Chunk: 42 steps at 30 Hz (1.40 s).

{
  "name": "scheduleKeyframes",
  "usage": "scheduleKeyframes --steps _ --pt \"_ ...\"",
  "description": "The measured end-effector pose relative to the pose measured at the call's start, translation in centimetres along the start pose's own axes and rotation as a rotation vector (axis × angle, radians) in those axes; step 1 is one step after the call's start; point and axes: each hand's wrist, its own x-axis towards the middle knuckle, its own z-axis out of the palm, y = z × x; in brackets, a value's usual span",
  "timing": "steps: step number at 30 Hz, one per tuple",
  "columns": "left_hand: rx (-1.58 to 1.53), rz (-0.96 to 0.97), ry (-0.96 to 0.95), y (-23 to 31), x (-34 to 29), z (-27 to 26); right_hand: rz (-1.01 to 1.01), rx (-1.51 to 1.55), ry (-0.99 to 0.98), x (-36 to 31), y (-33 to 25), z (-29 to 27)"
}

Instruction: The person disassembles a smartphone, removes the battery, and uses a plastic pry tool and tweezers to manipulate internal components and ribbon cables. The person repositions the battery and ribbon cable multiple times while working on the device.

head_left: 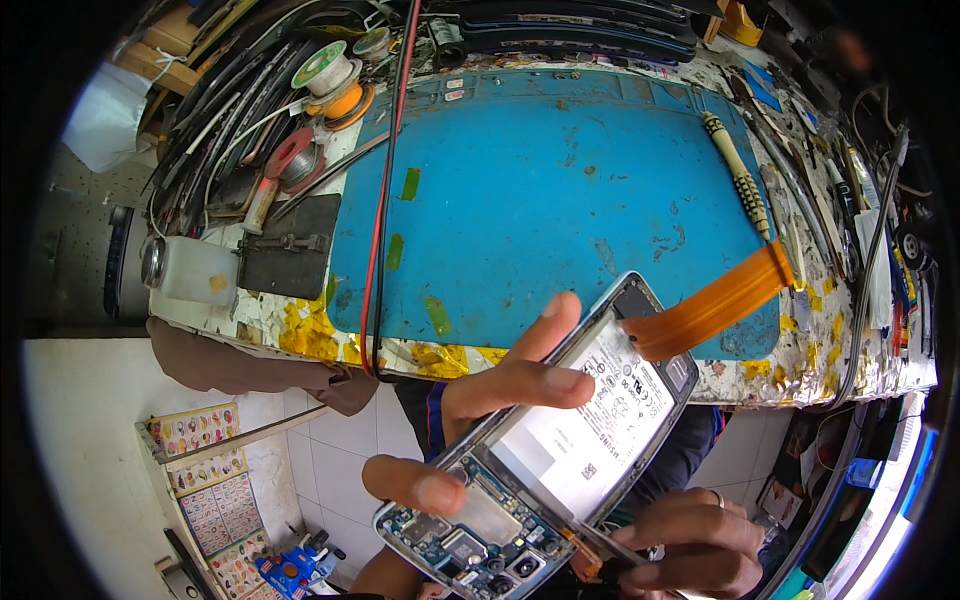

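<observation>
My left hand [495, 392] grips an opened smartphone [640, 470] by its long edge, tilted in front of the bench, with its insides facing up. A white battery [560, 440] fills its middle, and a bare circuit board [465, 545] with camera modules lies at the near end. From the far end a wide orange flex cable [710, 305] sticks out over the mat. My right hand [695, 540] pinches a thin, dark metal tool [612, 547], its tip at the phone's lower right edge near a small copper-coloured strip. The tool's exact kind is unclear.
A worn blue work mat [530, 200] covers the bench. Red and black wires [383, 200] hang across its left side. Wire spools [297, 160] and a translucent bottle [195, 270] stand left; a beige patterned handle [735, 170] lies right. A blue toy [295, 570] sits below.
</observation>
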Motion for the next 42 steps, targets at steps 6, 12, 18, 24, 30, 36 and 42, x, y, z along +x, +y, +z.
scheduleKeyframes --steps 6,12,18,24,30,36,42 --pt "0.1 0.044 0.076 -0.3 -1.2 1.3 0.003 -0.002 0.028 -0.3 -0.3 0.2" --pt "0.137 0.102 0.152 -0.9 -1.4 2.5 0.009 -0.014 0.0 -0.2 -0.7 -0.2" --pt "0.272 0.297 0.119 -1.7 -1.1 2.4 -0.006 0.008 -0.051 -0.9 -0.9 -0.5" --pt "0.582 0.498 0.048 -1.8 -1.0 2.3 -0.104 0.004 -0.04 -1.5 0.3 -0.2" --pt "0.671 0.543 0.033 -2.4 -1.0 2.5 0.057 0.062 -0.051 -1.5 -0.9 -0.2" --pt "0.733 0.567 0.019 -2.4 -1.0 2.7 0.037 0.035 -0.052 -1.1 -1.5 0.1" --pt "0.771 0.584 0.017 -2.2 -1.1 2.7 -0.071 -0.06 -0.037 0.3 -1.3 0.0"
